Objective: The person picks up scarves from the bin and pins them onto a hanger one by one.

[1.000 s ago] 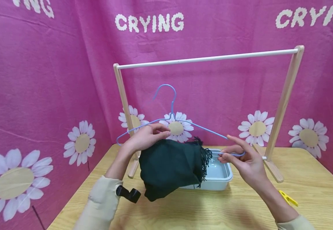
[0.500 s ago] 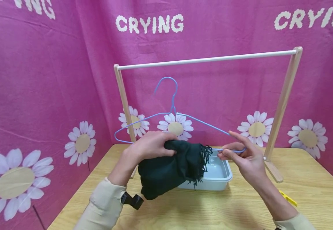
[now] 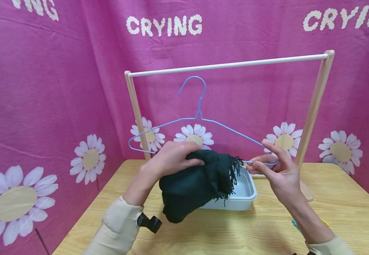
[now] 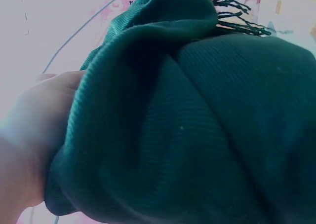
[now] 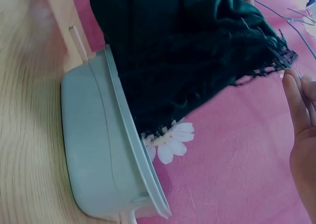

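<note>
A dark green fringed scarf (image 3: 197, 187) is draped in folds over the lower bar of a blue wire hanger (image 3: 199, 114), in the middle of the head view. My left hand (image 3: 174, 159) grips its top edge, thumb in front and fingers behind. That cloth (image 4: 187, 125) fills most of the left wrist view and hides the fingertips. At the hanger's right corner, my right hand (image 3: 281, 173) pinches the lower wire, its index finger along the sloping arm. Black fringe (image 5: 286, 56) hangs close to these fingers in the right wrist view.
Behind the scarf, a pale blue-grey plastic basin (image 3: 251, 191) sits on the wooden table (image 3: 229, 230). A wooden rack with a white rail (image 3: 229, 65) stands further back. Yellow (image 3: 325, 222) and blue (image 3: 295, 224) small items lie beside my right forearm.
The hanger has risen and shifted right with the scarf. My left hand, earlier with fingers over the scarf's top, now grips its edge. A blue item shows beside my right forearm.
</note>
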The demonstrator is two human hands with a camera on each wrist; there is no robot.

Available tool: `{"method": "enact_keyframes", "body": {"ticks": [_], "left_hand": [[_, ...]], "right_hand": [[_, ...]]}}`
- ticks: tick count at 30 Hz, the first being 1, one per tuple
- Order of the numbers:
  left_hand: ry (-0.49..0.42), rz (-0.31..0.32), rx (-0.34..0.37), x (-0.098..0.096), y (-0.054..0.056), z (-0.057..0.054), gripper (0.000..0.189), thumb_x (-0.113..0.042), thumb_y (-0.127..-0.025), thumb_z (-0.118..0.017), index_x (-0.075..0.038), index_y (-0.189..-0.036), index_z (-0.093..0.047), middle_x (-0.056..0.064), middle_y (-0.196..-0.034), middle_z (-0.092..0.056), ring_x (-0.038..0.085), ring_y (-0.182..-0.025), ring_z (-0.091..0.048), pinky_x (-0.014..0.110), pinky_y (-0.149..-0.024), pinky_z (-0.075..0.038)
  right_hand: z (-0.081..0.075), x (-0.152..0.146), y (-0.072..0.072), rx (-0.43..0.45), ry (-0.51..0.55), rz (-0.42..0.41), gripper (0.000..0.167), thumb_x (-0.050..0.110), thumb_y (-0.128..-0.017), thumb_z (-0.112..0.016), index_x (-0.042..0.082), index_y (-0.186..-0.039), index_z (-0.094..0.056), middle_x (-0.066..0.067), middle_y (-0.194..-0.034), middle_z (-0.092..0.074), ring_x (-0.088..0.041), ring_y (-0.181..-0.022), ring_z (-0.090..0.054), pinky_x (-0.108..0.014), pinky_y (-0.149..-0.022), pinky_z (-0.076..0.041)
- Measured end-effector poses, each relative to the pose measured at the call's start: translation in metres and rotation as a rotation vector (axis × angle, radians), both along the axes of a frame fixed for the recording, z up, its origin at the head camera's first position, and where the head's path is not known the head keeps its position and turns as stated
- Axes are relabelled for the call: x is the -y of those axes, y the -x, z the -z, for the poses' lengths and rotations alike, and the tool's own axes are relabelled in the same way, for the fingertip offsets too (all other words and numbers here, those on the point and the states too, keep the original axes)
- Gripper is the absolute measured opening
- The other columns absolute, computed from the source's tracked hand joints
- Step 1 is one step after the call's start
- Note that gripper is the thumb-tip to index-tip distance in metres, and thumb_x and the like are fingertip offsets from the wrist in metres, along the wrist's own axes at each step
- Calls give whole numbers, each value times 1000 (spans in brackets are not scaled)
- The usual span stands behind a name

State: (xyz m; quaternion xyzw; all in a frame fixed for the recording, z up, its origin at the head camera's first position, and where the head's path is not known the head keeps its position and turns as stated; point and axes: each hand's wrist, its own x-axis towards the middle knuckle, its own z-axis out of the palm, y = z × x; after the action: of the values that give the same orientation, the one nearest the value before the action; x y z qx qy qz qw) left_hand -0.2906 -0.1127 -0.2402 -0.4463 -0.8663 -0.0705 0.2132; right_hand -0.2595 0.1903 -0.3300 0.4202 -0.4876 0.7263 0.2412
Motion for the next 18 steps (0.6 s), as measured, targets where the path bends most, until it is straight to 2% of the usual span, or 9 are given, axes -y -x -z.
{"method": "enact_keyframes", "body": {"ticks": [2, 5, 12, 14, 18], "left_hand": [[6, 20, -42, -8, 0, 0, 32, -44, -86, -74, -22, -109, -71, -9, -93, -70, 5, -83, -63, 23, -76, -53], [12, 51, -68, -19, 0, -1, 34, -44, -86, -74, -22, -111, -71, -9, -96, -71, 5, -86, -63, 22, -79, -53], [14, 108, -123, -39, 2, 0, 35, -47, -85, -74, -22, -110, -72, -10, -95, -72, 4, -84, -64, 20, -79, -50], [16, 116, -156, -40, 3, 1, 36, -49, -85, -74, -23, -109, -73, -11, -94, -72, 3, -83, -64, 20, -79, -50], [7, 120, -170, -38, 3, 3, 39, -50, -84, -75, -22, -111, -73, -10, -95, -72, 3, -84, -64, 19, -79, -51]], "right_hand": [[0, 2, 0, -4, 11, 1, 64, -33, -83, -49, -15, -142, -35, -15, -95, -74, -22, -78, -76, -35, -71, -59], [-1, 5, -1, -2, 31, 11, 64, -34, -82, -49, -16, -141, -35, -14, -94, -74, -21, -76, -75, -34, -70, -60], [-1, 6, -5, 95, -32, 225, 61, -25, -84, -58, -7, -141, -46, 2, -91, -75, -9, -68, -72, -22, -70, -58], [0, 4, -5, 104, -42, 241, 60, -24, -85, -58, -7, -141, -45, 3, -91, -75, -8, -67, -72, -20, -70, -58], [0, 0, -5, 99, -47, 229, 60, -24, -85, -58, -9, -141, -43, 2, -92, -75, -9, -69, -72, -21, -72, -58]]}}
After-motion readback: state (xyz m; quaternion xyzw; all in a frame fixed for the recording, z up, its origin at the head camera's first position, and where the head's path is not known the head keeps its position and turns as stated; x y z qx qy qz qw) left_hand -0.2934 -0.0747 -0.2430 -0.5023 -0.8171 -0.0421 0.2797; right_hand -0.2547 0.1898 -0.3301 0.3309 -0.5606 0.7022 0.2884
